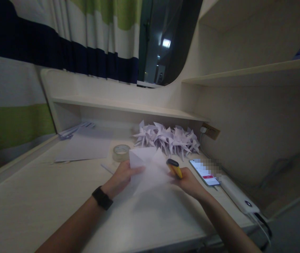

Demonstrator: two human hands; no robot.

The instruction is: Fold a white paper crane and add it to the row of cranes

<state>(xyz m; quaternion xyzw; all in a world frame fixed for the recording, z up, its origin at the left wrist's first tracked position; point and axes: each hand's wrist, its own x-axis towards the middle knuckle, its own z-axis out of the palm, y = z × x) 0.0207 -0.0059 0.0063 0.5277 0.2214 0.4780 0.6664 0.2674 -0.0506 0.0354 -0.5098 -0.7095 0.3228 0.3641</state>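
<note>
White paper [150, 172], partly folded, is held above the near middle of the tabletop [46, 196], pinched by fingers of the left hand [123, 177], and could be snagged or torn by the yellow tool [174, 168] clenched in the right hand [189, 182].

paper [150, 172]: white | tool [174, 168]: yellow body, black tip | wristband [102, 198]: black | tape roll [121, 152]: clear, pale | folded paper pile [168, 137]: white | curtain [60, 38]: white, green, navy horizontal bands | surface [46, 196]: light wood grain | phone [204, 172]: white screen, red bar
</note>
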